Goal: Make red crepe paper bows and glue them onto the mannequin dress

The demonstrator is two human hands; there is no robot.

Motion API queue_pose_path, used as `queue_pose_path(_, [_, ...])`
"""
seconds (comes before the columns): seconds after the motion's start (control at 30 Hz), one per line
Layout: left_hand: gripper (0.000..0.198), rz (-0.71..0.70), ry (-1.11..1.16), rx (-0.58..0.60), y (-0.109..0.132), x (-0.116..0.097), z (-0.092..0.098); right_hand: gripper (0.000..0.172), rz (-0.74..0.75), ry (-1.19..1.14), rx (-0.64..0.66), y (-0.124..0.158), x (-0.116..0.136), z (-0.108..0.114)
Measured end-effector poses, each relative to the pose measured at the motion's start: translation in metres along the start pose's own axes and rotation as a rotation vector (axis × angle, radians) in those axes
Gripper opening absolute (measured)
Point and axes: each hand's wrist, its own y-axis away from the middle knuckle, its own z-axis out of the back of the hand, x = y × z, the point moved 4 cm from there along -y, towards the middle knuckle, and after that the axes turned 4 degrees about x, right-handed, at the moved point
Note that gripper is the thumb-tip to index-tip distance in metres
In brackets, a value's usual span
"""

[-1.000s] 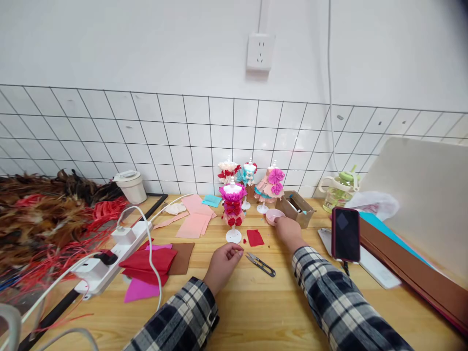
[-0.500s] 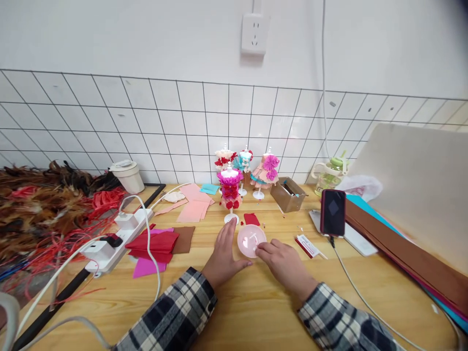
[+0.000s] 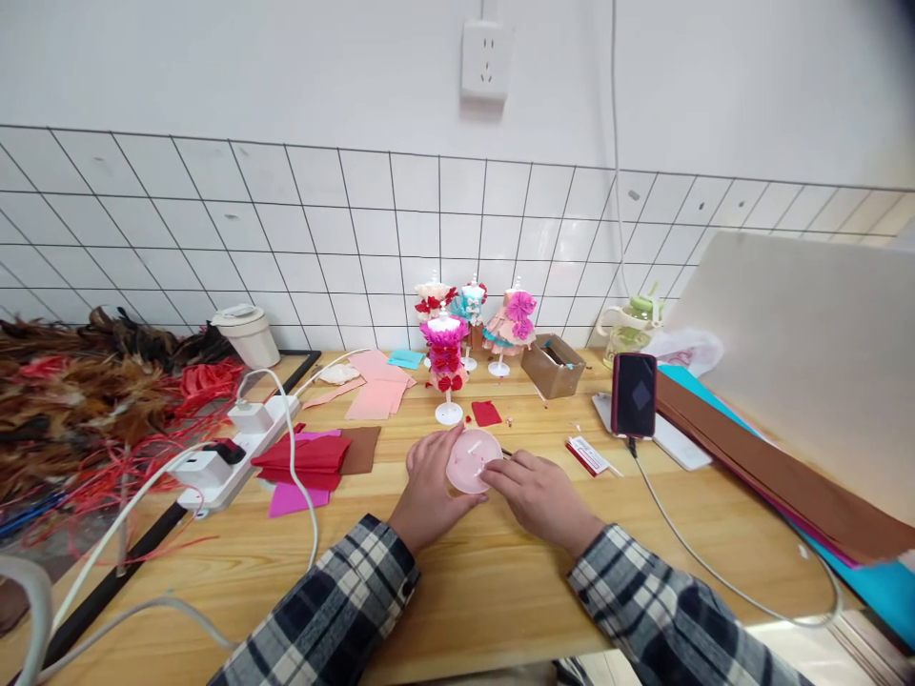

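Note:
A small round pink dish (image 3: 473, 459) is held just off the wooden table, tilted a little, with a few small pale and pink bits in it. My left hand (image 3: 431, 488) is closed around its left side, thumb along the near edge. At the right rim, the fingers of my right hand (image 3: 538, 495) are pinched together over the dish. A thin dark tip shows just above these fingers; what they hold is too small to make out. Beyond the dish stands a mini dress form (image 3: 446, 357) in magenta and red paper, with a red paper square (image 3: 486, 413) beside its base.
Behind are several more dressed forms (image 3: 509, 329) and a small cardboard box (image 3: 553, 367). A phone (image 3: 634, 395) stands at right beside long paper strips (image 3: 772, 467). On the left lie red paper sheets (image 3: 304, 455), a power strip (image 3: 235, 457) with cables, and feathers (image 3: 86, 381).
My left hand has closed around the dish, which is now lifted and tilted slightly. My right fingers have moved in over its rim. The whole view has shifted a little.

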Motion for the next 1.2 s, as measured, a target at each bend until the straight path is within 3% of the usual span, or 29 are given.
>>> queue_pose_path(0.1, [0.092,0.02,-0.023,-0.02,0.0,0.001,0.003,0.03,-0.144,-0.093,-0.061,-0.001,-0.004,0.008])
queue_pose_path(0.23, [0.087,-0.002,-0.042,0.0,-0.001,0.0,0.004,0.025,-0.266,-0.072,0.015,-0.01,-0.005,0.01])
queue_pose_path(0.43, [0.085,-0.035,-0.05,0.022,0.001,-0.005,0.003,0.021,-0.308,0.062,0.099,-0.029,0.001,0.004])
queue_pose_path(0.97, [0.084,0.006,-0.005,0.02,0.003,-0.01,0.003,0.017,-0.369,0.062,0.088,-0.04,0.004,-0.007])
queue_pose_path(1.1, [0.084,0.007,0.011,0.026,0.003,-0.01,0.003,0.018,-0.394,-0.023,0.07,-0.041,0.0,-0.009])
queue_pose_path(1.2, [0.087,0.018,0.008,0.021,0.003,-0.008,0.003,0.016,-0.433,-0.232,-0.002,-0.039,-0.007,-0.008])
